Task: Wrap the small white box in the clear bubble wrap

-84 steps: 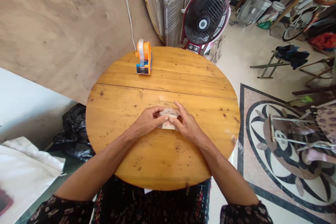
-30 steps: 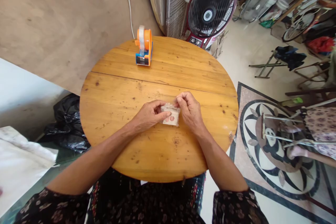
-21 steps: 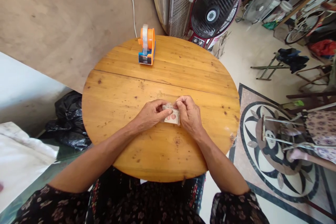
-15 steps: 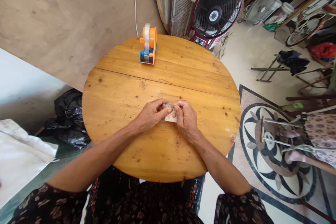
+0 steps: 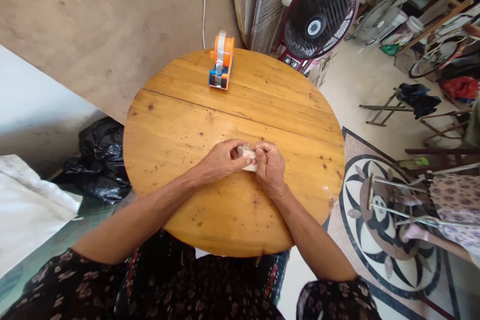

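A small pale packet with reddish marks is held between my two hands over the middle of the round table. My left hand pinches its left side, thumb lying across the front. On the right side, the curled fingers and thumb of my right hand grip the packet's edge. The fingers cover much of it, so its exact kind is not clear. Farther back on the table stands an orange and blue tape dispenser with a roll of clear tape, apart from both hands.
The round wooden table has a wooden panel behind it. A dark red fan stands beyond its far right edge. Black plastic bags lie to the left. At the right, a person's leg shows beside a metal-framed seat.
The view has shifted slightly, so the table and dispenser appear farther right. Both hands keep hold of the packet, whose upper part now looks more tilted or folded.
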`<state>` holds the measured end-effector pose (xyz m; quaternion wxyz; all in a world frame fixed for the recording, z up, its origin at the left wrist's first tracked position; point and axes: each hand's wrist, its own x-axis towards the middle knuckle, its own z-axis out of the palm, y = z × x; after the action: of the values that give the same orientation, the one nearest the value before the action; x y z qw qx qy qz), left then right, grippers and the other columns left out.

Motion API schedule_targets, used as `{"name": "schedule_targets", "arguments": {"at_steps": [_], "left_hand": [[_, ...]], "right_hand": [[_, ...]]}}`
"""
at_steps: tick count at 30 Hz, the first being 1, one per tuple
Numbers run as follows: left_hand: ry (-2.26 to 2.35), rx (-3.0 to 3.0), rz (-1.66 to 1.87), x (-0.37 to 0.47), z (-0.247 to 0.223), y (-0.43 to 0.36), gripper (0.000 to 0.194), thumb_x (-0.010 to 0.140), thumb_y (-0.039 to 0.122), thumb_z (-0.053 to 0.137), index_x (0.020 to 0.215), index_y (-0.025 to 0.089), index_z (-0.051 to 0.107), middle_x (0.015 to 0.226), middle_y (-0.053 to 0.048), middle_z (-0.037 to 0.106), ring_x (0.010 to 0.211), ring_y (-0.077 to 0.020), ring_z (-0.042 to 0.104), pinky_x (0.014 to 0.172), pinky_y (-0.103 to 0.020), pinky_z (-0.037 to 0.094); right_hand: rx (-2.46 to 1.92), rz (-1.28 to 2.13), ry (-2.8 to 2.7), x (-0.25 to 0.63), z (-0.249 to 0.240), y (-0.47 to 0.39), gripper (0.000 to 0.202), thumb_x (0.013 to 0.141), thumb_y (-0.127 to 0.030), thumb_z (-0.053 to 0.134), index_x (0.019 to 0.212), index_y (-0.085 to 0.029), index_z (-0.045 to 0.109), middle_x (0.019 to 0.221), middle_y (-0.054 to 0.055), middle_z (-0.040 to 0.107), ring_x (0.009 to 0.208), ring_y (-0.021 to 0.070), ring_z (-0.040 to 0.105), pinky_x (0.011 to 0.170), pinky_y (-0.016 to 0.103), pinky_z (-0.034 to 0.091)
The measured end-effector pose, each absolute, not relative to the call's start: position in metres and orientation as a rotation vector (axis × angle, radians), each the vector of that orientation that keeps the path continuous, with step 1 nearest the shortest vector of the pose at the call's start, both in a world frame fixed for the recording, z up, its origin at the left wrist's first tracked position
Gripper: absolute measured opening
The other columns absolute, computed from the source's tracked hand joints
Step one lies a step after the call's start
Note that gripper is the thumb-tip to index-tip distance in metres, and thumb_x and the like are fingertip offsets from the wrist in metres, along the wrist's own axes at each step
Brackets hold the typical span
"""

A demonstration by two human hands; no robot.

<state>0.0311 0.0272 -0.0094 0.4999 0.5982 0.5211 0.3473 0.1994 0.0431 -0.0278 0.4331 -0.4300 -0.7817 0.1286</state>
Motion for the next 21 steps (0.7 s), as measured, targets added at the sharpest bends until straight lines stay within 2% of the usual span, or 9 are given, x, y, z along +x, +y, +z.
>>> {"name": "schedule_targets", "arguments": {"at_steps": [8,16,21], "left_hand": [[1.239,1.454,0.865,0.028,-0.012,0.027,0.037,0.081,0.040,0.061,0.108,0.015,0.064,0.087,-0.004,0.065,0.075,-0.0157,0.059,0.066,-0.027,0.047],[1.155,1.387,0.892,0.027,-0.015,0.028,0.036,0.082,0.039,0.061,0.109,0.016,0.064,0.090,-0.004,0.066,0.078,-0.0159,0.060,0.071,-0.028,0.049],[1.036,1.279,0.879,0.024,-0.011,0.027,0.037,0.080,0.036,0.062,0.111,0.016,0.062,0.087,-0.003,0.065,0.075,-0.0145,0.060,0.070,-0.027,0.049]], "right_hand": [[-0.916,0.296,-2.063,0.201,-0.018,0.044,0.014,0.096,-0.022,0.043,0.090,-0.021,0.055,0.089,0.007,0.067,0.086,0.0173,0.064,0.077,0.033,0.052],[-0.883,0.286,-2.212,0.209,-0.014,0.042,0.014,0.095,-0.019,0.045,0.093,-0.021,0.059,0.100,0.010,0.068,0.095,0.0202,0.063,0.084,0.038,0.053],[-0.858,0.337,-2.238,0.213,-0.009,0.041,0.013,0.092,-0.015,0.050,0.097,-0.019,0.061,0.105,0.012,0.068,0.100,0.0203,0.063,0.086,0.038,0.054]]}}
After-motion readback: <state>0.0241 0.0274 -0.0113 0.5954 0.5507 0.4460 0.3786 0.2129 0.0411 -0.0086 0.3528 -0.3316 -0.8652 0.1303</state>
